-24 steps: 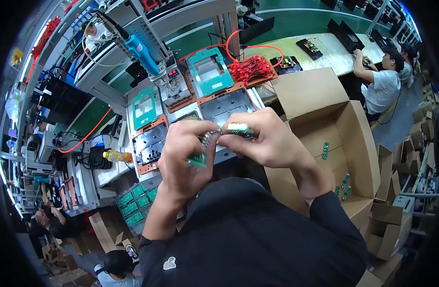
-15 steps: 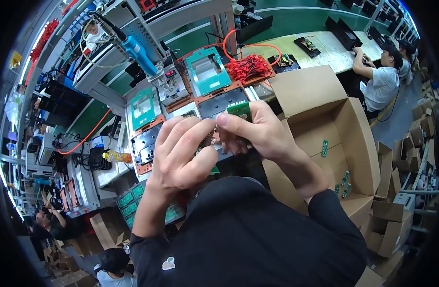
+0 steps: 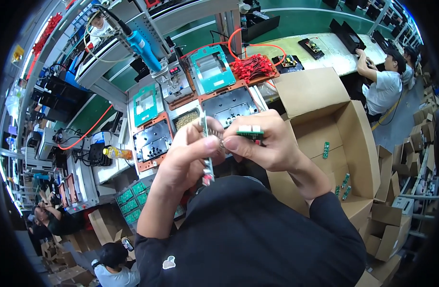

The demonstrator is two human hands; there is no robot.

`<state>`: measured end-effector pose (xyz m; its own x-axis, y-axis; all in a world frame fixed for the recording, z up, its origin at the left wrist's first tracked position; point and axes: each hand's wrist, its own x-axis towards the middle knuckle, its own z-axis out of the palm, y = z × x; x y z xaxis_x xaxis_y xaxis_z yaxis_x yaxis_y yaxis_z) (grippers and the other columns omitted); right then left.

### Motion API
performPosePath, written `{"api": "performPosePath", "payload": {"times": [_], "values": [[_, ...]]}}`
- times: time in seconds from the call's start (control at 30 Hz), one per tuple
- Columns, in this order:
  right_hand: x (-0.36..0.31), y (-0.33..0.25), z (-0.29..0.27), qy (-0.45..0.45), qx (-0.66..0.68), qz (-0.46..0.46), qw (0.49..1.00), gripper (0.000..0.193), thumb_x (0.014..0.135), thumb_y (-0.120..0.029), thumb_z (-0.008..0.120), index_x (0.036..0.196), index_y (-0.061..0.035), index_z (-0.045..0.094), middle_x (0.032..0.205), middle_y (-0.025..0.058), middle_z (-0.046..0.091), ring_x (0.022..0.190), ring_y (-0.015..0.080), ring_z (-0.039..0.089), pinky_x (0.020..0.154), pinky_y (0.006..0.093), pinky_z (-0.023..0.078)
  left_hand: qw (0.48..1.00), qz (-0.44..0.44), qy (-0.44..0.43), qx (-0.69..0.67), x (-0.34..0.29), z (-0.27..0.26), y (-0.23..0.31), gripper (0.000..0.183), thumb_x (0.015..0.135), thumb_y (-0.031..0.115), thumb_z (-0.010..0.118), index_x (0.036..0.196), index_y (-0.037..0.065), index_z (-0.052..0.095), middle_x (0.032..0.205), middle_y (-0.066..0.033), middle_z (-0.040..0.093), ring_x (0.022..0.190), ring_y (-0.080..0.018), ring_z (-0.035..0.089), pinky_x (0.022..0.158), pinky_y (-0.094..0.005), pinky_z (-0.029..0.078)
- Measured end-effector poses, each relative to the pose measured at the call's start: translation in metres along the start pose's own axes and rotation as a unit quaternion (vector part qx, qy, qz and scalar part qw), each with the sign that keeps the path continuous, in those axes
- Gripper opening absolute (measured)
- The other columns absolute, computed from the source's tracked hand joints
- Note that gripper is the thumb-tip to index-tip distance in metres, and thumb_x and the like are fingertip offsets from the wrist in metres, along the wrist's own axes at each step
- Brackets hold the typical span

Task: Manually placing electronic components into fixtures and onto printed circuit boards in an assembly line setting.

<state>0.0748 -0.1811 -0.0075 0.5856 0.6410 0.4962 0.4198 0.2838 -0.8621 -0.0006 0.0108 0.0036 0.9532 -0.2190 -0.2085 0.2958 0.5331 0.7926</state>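
Observation:
My left hand (image 3: 174,160) is closed on a circuit board (image 3: 208,168), which stands nearly edge-on with the thumb pressed to its side. White and red parts show at the board's lower end. Close beside it, my right hand (image 3: 269,146) grips a small green circuit board (image 3: 249,133) with white connectors along its top. The fingertips of both hands meet or nearly meet between the two boards. Behind the fingers, the small details at the meeting point are hidden.
An open cardboard box (image 3: 355,143) at my right holds several small green boards (image 3: 326,150). Ahead are a black fixture tray (image 3: 229,105), teal frames (image 3: 212,69), red cables (image 3: 255,68), a bin of brass-coloured pieces (image 3: 186,119) and a hanging blue screwdriver (image 3: 144,51). Green board panels (image 3: 132,203) lie left.
My left hand has rotated, bringing its board into plain view, nearly edge-on. The green board in my right hand has tipped and moved slightly lower, showing its white connectors.

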Motion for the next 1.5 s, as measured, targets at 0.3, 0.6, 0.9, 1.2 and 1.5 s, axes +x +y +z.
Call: {"api": "performPosePath", "payload": {"times": [0.3,0.6,0.9,1.2,1.5], "values": [[0.0,0.006,0.002,0.034,-0.126,-0.111,0.985,0.013,0.09,-0.012,0.071,0.092,0.0003,0.068,0.075,0.0091,0.069,0.061,0.0222,0.065,0.056,0.0311,0.049,0.97,0.133,0.018,-0.204,0.002,0.01,-0.039,0.054,0.086,0.013,0.073,0.13,0.007,0.043,0.105,-0.0058,0.058,0.098,-0.0194,0.061,0.088,-0.0337,0.05],[-0.003,0.013,0.005,0.065,-0.2,-0.192,0.959,0.013,0.087,-0.011,0.074,0.087,-0.0006,0.067,0.075,0.0106,0.067,0.059,0.025,0.063,0.053,0.0326,0.049,0.986,0.151,0.014,0.075,-0.002,0.003,-0.019,0.028,0.084,0.009,0.075,0.108,0.001,0.062,0.107,-0.0086,0.062,0.097,-0.0157,0.062,0.086,-0.0313,0.052],[-0.001,0.003,0.001,0.066,-0.276,-0.155,0.946,0.009,0.082,-0.006,0.073,0.077,-0.0012,0.067,0.065,0.0095,0.064,0.052,0.0234,0.061,0.049,0.0316,0.045,0.583,0.444,0.093,0.674,0.002,0.015,0.011,0.022,0.07,-0.001,0.078,0.089,0.006,0.07,0.084,-0.0062,0.07,0.08,-0.0234,0.067,0.081,-0.0357,0.045],[0.001,-0.017,-0.007,0.009,-0.136,-0.021,0.99,0.012,0.086,-0.006,0.069,0.076,0.0004,0.068,0.063,0.0083,0.064,0.054,0.0179,0.062,0.051,0.0291,0.046,0.693,0.443,0.028,0.568,-0.002,0.013,0.016,0.019,0.074,0.001,0.079,0.09,0.004,0.07,0.082,-0.0059,0.069,0.077,-0.0239,0.064,0.077,-0.0358,0.045],[0.015,-0.012,-0.01,0.012,-0.221,-0.159,0.962,0.007,0.079,-0.001,0.073,0.079,-0.002,0.066,0.066,0.0089,0.064,0.056,0.0245,0.062,0.051,0.0311,0.046,0.515,0.521,0.052,0.678,0.0,0.015,0.014,0.028,0.069,0.002,0.073,0.096,-0.001,0.069,0.087,-0.0088,0.065,0.081,-0.0252,0.062,0.075,-0.0374,0.046]]}}
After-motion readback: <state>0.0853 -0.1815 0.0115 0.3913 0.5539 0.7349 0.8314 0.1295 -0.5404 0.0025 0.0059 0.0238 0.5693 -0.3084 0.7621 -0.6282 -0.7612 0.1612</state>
